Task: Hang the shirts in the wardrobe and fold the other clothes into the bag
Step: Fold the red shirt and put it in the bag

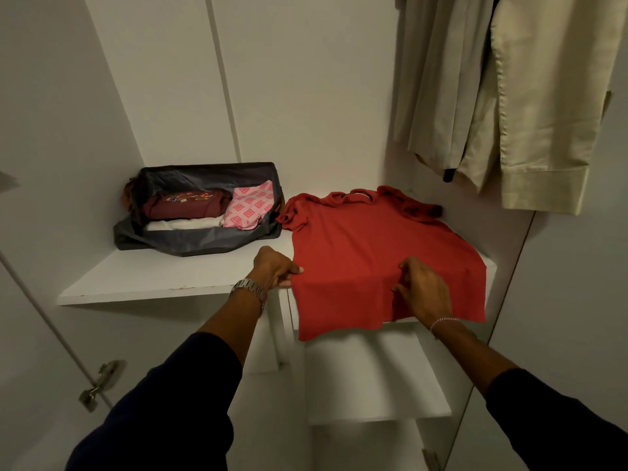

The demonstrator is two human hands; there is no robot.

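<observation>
**A:** any labels or print you can actually read in there?

**B:** not really. The maroon top (185, 205) in the bag (200, 244) has some colourful graphic on its chest, too small to make out. The red tee (380, 253) shows a pale strip inside the collar, maybe a tag, unreadable.

**A:** ok so where's the tee sitting?

**B:** spread flat on the white shelf (153, 277), collar toward the back wall, hem hanging over the front edge. It's just right of the bag, one sleeve nearly touching it.

**A:** and the hands?

**B:** left hand (273, 266) pinches the tee's left edge at the shelf's front, thumb on top of the cloth. There's a metal watch (249, 289) on that wrist. Right hand (424, 290) is on the lower middle of the tee, fingers curled and bunching a bit of fabric. Thin bracelet (443, 321) on that wrist.

**A:** what else is around?

**B:** the bag's open, dark grey, holding the maroon top, a pink patterned cloth (249, 209) and something white (183, 224) folded under them. Beige shirts (530, 107) hang top right, cuffs dangling just above the tee's far corner. Lower shelf (373, 375) below, door hinge (100, 384) bottom left.
</observation>
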